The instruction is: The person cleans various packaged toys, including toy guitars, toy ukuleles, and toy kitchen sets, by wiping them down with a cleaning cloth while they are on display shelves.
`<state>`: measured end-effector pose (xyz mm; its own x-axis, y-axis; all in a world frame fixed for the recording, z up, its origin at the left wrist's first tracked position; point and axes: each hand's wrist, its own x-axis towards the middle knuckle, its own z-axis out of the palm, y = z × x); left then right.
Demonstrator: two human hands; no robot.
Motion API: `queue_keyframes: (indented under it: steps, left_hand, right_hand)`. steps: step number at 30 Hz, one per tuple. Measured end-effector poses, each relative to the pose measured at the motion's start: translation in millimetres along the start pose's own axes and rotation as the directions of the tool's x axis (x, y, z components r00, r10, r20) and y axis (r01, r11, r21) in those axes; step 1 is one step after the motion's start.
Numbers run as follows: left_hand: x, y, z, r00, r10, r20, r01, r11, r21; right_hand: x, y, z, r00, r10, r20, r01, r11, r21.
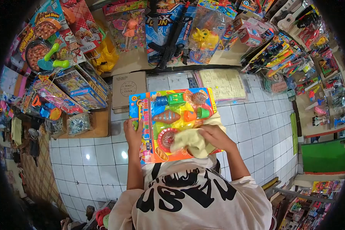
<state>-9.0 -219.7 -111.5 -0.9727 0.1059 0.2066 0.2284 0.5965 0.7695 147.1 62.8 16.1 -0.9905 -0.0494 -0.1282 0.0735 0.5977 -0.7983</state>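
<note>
A carded toy food set (pixel 166 116) in a blister pack lies in front of my torso, with a croissant, cups and a round red plate under clear plastic. My left hand (pixel 133 133) grips the card's left edge, thumb on the front and the other fingers partly hidden. Bunched in my right hand (pixel 217 137) is a pale yellow cloth (pixel 195 143). The cloth rests over the lower right of the pack and covers part of it. Its left end is blurred.
White floor tiles (pixel 90 157) surround me. Ahead are a wall clock box (pixel 128 90) and a stack of printed papers (pixel 221 85). A toy rifle (pixel 171 42) hangs on the far wall. Packaged toys (pixel 78 92) crowd the left; more hang at right above a green panel (pixel 324 157).
</note>
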Motion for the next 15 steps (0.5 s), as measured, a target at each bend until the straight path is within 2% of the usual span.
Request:
queue_keyframes:
  steps: [1, 4, 7, 8, 12, 15]
  left_hand:
    - [-1, 1, 0, 1.0, -0.008, -0.005, 0.008, 1.0, -0.008]
    - [0, 2, -1, 1.0, -0.03, -0.002, 0.03, 0.999, -0.015]
    - [-1, 1, 0, 0.999, -0.041, 0.007, 0.042, 0.999, -0.025]
    - [0, 1, 0, 0.999, -0.044, 0.005, 0.044, 0.999, -0.031]
    - [0, 0, 0, 0.999, -0.037, 0.015, 0.038, 0.999, -0.022]
    - [0, -9, 5, 0.999, -0.041, 0.015, 0.041, 0.998, -0.054]
  right_hand:
    - [4, 0, 3, 0.997, 0.017, 0.071, -0.009, 0.994, -0.112]
    - [13, 3, 12, 0.982, 0.003, -0.187, -0.067, 0.939, -0.339]
    - [21, -11, 23, 0.831, -0.275, -0.483, -0.082, 0.799, -0.595]
    - [20, -12, 27, 0.851, -0.271, -0.449, -0.067, 0.792, -0.607]
    - [8, 4, 44, 0.924, -0.336, -0.181, 0.153, 0.762, -0.63]
    - [7, 20, 45, 0.975, -0.176, -0.135, 0.019, 0.673, -0.739]
